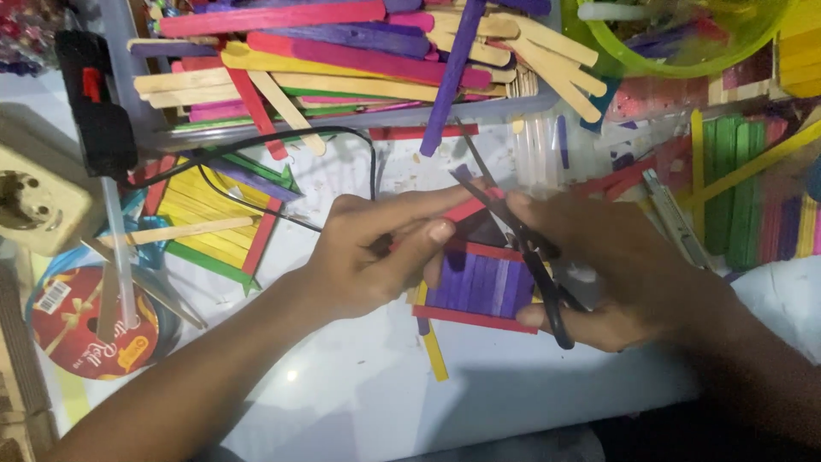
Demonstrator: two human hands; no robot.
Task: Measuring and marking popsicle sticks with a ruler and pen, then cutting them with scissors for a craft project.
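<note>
Glue gun (94, 103): it lies far to the left on the white table (342, 402), black with a red trigger. A clear glue stick pokes out of it, down toward a round ribbon roll (81, 321).
Yellow stick panel (214, 222): it lies flat left of the hands, yellow sticks with green and red edges. A black cord (282, 137) runs over it.
Left hand (368, 257): it is closed in a pinch. The thumb and fingers hold a red stick (466, 208) at the top edge of the purple panel.
Purple stick panel (479, 287): it sits between the two hands, low over the table, purple sticks side by side with red sticks across the top and bottom. It looks light and stiff. The glued joins may snap if it is bent. Holding it by the red edge sticks, flat between thumb and fingers, seems safest.
Scissors (522, 248): black, with the blades pointing up and to the left, crossing the red stick by the left fingertips.
Right hand (616, 274): it is closed around the scissor handles, with fingers through the loops.
Tray of sticks (342, 60): it sits behind the hands, full of loose plain, pink, purple and yellow sticks.
Green bowl (684, 38): it is at the top right, with more sticks in it.
</note>
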